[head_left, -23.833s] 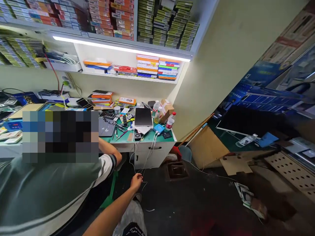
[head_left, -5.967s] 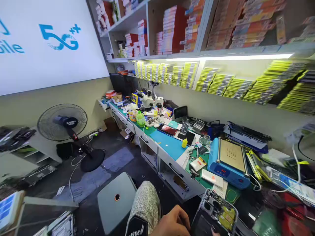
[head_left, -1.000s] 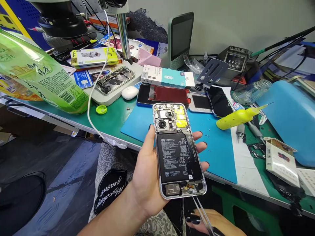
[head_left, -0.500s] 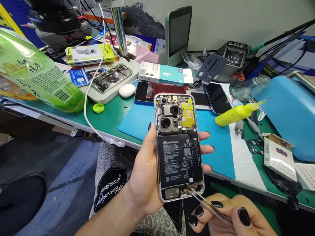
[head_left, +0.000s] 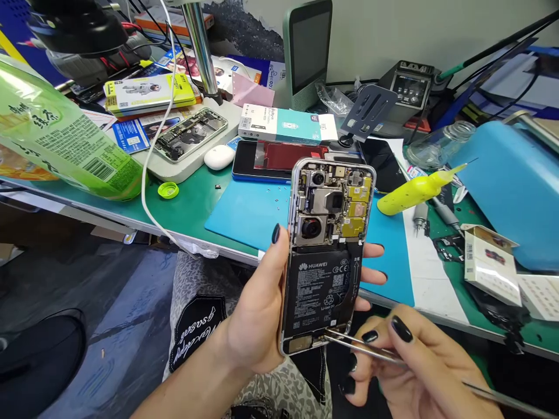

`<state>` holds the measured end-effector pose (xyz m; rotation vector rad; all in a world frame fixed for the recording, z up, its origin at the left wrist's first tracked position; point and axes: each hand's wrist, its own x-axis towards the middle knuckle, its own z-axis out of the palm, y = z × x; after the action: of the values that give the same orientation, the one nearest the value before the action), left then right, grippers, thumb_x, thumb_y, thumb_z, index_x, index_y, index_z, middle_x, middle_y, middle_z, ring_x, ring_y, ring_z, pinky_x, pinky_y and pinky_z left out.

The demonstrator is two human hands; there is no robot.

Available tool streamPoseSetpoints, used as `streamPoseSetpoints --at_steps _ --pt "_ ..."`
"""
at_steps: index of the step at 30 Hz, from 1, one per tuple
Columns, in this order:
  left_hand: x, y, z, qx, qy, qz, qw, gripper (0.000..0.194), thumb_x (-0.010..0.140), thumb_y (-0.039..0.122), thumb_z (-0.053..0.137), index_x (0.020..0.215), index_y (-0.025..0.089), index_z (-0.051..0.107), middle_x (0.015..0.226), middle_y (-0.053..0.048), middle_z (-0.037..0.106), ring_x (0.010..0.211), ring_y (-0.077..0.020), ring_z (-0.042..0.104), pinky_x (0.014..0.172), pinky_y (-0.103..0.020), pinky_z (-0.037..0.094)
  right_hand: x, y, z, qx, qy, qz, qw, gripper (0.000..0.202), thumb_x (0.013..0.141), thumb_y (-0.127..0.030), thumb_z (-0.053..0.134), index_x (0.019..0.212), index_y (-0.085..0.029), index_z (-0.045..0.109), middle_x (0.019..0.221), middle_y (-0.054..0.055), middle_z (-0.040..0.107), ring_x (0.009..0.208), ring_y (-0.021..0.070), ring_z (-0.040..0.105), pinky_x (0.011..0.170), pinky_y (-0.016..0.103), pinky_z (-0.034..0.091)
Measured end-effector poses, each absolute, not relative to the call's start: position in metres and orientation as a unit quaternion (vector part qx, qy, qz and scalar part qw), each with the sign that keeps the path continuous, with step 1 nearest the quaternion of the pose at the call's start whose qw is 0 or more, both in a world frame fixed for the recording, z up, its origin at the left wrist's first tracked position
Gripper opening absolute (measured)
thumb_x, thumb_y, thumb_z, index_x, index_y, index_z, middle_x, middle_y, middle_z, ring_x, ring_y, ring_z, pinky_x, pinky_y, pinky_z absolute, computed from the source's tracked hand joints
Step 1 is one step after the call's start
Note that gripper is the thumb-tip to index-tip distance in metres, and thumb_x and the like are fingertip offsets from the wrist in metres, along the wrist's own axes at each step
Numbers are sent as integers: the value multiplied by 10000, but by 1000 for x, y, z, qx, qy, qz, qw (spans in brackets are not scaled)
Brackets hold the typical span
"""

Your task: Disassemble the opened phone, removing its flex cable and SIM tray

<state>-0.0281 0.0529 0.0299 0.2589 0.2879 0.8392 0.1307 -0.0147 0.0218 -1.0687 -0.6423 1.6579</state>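
My left hand (head_left: 257, 308) is wrapped round an opened phone (head_left: 323, 291), thumb on its left edge and fingertips showing past its right edge. The phone's back is off, baring cameras, yellow-covered board parts and a black battery (head_left: 321, 291) marked HUAWEI. In my right hand (head_left: 419, 355) a pair of metal tweezers (head_left: 371, 349) is pinched between thumb and fingers. Their tips touch the lower part of the phone, just below the battery. What exactly lies between the tips is too small to make out.
A blue mat (head_left: 248, 215) with tiny screws lies on the green bench. Another opened phone (head_left: 192, 134) rests on a white stand at the back left. A yellow needle bottle (head_left: 406, 195), a glass jar (head_left: 437, 148) and a small box (head_left: 491, 262) stand right; a green tea bottle (head_left: 74, 128) leans left.
The phone has turned and tilted, its top end moving right and slightly up. My right hand has shifted with it, and the tweezers lie flatter, tips still at the phone's lower end.
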Motion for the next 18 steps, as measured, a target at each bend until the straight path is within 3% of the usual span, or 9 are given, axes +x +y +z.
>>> streamPoseSetpoints --at_steps 4,10,18 --pt "-32 55 27 108 140 356 918 745 873 681 389 1241 84 638 1079 -125 682 893 -194 641 880 -331 518 137 -1 16 -398 -186 761 478 141 910 -251 614 838 -208 727 652 37 747 497 155 701 489 205 586" --pt "-31 58 24 109 163 360 912 740 880 681 372 1221 88 653 1071 -123 695 877 -189 667 899 -325 519 133 2 14 -419 -158 765 462 166 852 -290 700 742 -166 709 543 30 713 377 127 646 375 156 536" --pt "-33 60 25 89 161 355 917 791 908 686 268 1205 62 654 1055 -146 703 862 -202 690 855 -323 538 135 4 9 -427 -152 778 435 181 806 -358 738 763 -184 707 475 8 675 302 121 598 307 122 461"
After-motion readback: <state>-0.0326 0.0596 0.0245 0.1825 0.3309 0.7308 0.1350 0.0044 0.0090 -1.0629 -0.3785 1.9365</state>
